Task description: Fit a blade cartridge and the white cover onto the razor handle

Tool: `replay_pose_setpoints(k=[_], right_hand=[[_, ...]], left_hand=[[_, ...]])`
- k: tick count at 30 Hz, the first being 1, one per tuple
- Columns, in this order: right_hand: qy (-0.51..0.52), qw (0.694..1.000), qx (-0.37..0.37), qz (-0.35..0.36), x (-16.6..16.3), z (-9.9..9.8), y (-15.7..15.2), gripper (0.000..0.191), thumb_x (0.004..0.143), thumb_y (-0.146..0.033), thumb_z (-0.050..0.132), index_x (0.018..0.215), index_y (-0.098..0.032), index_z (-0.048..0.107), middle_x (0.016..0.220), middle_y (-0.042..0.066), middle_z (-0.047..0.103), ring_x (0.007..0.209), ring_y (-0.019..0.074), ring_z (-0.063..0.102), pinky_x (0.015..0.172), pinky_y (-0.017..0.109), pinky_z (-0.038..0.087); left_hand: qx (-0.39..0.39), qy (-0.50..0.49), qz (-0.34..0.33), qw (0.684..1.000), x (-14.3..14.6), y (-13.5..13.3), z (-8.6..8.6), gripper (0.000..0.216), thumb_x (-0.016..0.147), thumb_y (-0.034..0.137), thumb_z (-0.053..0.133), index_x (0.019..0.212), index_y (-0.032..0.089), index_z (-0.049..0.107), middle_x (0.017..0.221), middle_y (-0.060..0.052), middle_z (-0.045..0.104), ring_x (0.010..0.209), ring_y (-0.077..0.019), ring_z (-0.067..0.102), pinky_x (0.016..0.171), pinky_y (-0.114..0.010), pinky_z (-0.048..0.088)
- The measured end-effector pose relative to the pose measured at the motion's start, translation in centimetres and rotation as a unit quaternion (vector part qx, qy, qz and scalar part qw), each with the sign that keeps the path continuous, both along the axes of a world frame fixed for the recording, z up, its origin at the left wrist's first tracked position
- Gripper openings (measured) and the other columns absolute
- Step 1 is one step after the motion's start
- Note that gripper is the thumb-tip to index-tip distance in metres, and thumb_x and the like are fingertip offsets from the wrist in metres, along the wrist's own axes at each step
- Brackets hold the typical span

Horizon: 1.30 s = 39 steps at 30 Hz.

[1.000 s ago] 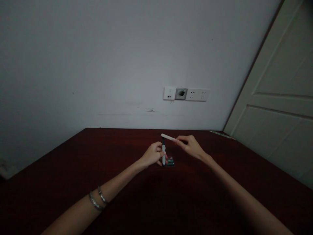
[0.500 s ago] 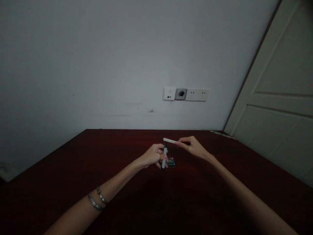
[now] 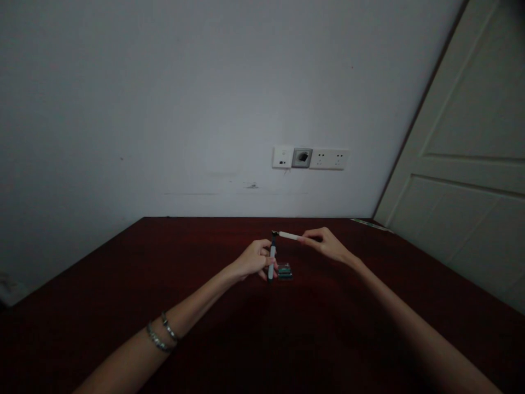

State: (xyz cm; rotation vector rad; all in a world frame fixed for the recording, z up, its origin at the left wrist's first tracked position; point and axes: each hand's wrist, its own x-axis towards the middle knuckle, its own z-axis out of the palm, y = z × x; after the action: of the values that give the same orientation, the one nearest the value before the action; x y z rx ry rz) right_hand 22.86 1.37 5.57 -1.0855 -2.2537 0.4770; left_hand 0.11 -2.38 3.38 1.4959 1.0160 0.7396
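Note:
My left hand (image 3: pixel 253 260) is closed round a slim white and dark pen-like stick (image 3: pixel 271 257), held upright over the dark red table (image 3: pixel 123 284). My right hand (image 3: pixel 326 244) pinches a thin white rod (image 3: pixel 289 236) that lies nearly level. The rod's left end meets the dark top of the upright stick. A small greenish block-like object (image 3: pixel 284 271) lies on the table just right of my left hand, below the rod. Two metal bracelets (image 3: pixel 164 334) sit on my left wrist.
A white wall rises behind the table, with a row of sockets and a switch (image 3: pixel 311 158). A pale panelled door (image 3: pixel 467 164) stands at the right. A thin flat strip (image 3: pixel 369 222) lies at the table's far right corner.
The white rod in my right hand has dropped and shifted right, so its left end now touches the top of the stick. My left hand has hardly moved.

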Motion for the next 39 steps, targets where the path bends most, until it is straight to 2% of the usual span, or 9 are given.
replay_pose_setpoints(k=[4, 9, 13, 16, 22, 28, 31, 35, 39], right_hand=[[0.014, 1.000, -0.006, -0.018, 0.0, 0.2, -0.2, 0.042, 0.081, -0.049, 0.045, 0.069, -0.013, 0.064, 0.061, 0.000, 0.053, 0.060, 0.0128, 0.043, 0.054, 0.025, 0.030], [0.010, 1.000, 0.020, 0.013, -1.4, 0.4, -0.6, 0.043, 0.082, -0.049, 0.044, 0.070, -0.014, 0.065, 0.059, 0.000, 0.054, 0.057, 0.0120, 0.044, 0.055, 0.024, 0.031], [0.007, 1.000, 0.019, -0.022, 0.4, -0.6, 0.8, 0.043, 0.081, -0.049, 0.046, 0.068, -0.013, 0.065, 0.061, 0.001, 0.056, 0.059, 0.0130, 0.046, 0.056, 0.024, 0.033], [0.012, 0.999, 0.011, -0.044, 1.0, -0.6, 0.9, 0.043, 0.081, -0.049, 0.046, 0.067, -0.013, 0.065, 0.062, 0.001, 0.057, 0.059, 0.0135, 0.047, 0.056, 0.024, 0.033], [0.027, 0.999, 0.029, 0.003, -1.1, 0.3, -0.6, 0.039, 0.082, -0.046, 0.046, 0.069, -0.014, 0.065, 0.060, -0.001, 0.054, 0.058, 0.0117, 0.044, 0.055, 0.024, 0.030], [0.086, 0.994, -0.023, -0.055, 1.4, -0.8, 0.9, 0.036, 0.080, -0.044, 0.049, 0.062, -0.014, 0.059, 0.057, -0.002, 0.049, 0.056, 0.0108, 0.042, 0.051, 0.022, 0.030], [0.191, 0.973, -0.127, -0.036, 0.5, -1.4, 0.3, 0.034, 0.081, -0.047, 0.046, 0.070, -0.016, 0.055, 0.053, -0.005, 0.039, 0.045, 0.0069, 0.034, 0.040, 0.018, 0.025], [0.329, 0.895, -0.295, 0.053, -2.7, -1.6, -2.9, 0.029, 0.081, -0.050, 0.046, 0.084, -0.021, 0.046, 0.057, -0.009, 0.035, 0.033, 0.0028, 0.023, 0.026, 0.014, 0.017], [0.402, 0.850, -0.330, 0.088, -4.8, -0.9, -5.7, 0.027, 0.081, -0.048, 0.048, 0.085, -0.022, 0.044, 0.053, -0.010, 0.035, 0.030, 0.0018, 0.020, 0.023, 0.011, 0.015]], left_hand=[[-0.007, 0.010, 0.005, 1.000, 0.0, 0.1, -0.1, 0.013, 0.074, 0.005, 0.045, 0.083, 0.015, 0.043, 0.064, -0.002, 0.060, 0.051, -0.0154, 0.064, 0.038, -0.020, 0.049], [0.001, 0.009, -0.006, 1.000, 0.2, 0.1, -0.3, 0.015, 0.073, 0.006, 0.047, 0.085, 0.015, 0.043, 0.064, -0.002, 0.060, 0.051, -0.0152, 0.063, 0.038, -0.019, 0.048], [0.025, 0.011, 0.014, 1.000, -0.1, 0.3, 0.1, 0.015, 0.073, 0.008, 0.050, 0.085, 0.015, 0.043, 0.065, -0.002, 0.060, 0.052, -0.0147, 0.063, 0.039, -0.019, 0.048], [0.024, 0.018, 0.024, 0.999, -0.2, 0.4, 0.2, 0.014, 0.073, 0.009, 0.050, 0.083, 0.015, 0.043, 0.064, -0.002, 0.060, 0.052, -0.0145, 0.063, 0.040, -0.019, 0.048], [0.032, 0.021, 0.007, 0.999, 0.0, 0.3, 0.0, 0.016, 0.074, 0.007, 0.047, 0.087, 0.015, 0.043, 0.065, -0.001, 0.060, 0.052, -0.0141, 0.063, 0.040, -0.018, 0.048], [0.086, 0.011, 0.049, 0.995, -0.5, 0.9, 0.3, 0.015, 0.075, 0.007, 0.047, 0.087, 0.015, 0.044, 0.065, -0.001, 0.058, 0.053, -0.0130, 0.063, 0.040, -0.016, 0.045], [0.126, -0.012, 0.064, 0.990, -0.7, 1.3, -0.1, 0.016, 0.075, 0.006, 0.046, 0.087, 0.015, 0.044, 0.066, 0.000, 0.058, 0.053, -0.0118, 0.062, 0.042, -0.016, 0.045], [0.163, -0.058, 0.070, 0.982, -0.6, 1.6, -0.9, 0.016, 0.074, 0.007, 0.047, 0.088, 0.015, 0.045, 0.067, 0.001, 0.057, 0.056, -0.0097, 0.061, 0.051, -0.019, 0.049], [0.188, -0.075, 0.057, 0.978, -0.1, 1.3, -1.3, 0.019, 0.073, 0.009, 0.050, 0.090, 0.015, 0.047, 0.069, 0.001, 0.057, 0.057, -0.0105, 0.060, 0.055, -0.022, 0.048]])
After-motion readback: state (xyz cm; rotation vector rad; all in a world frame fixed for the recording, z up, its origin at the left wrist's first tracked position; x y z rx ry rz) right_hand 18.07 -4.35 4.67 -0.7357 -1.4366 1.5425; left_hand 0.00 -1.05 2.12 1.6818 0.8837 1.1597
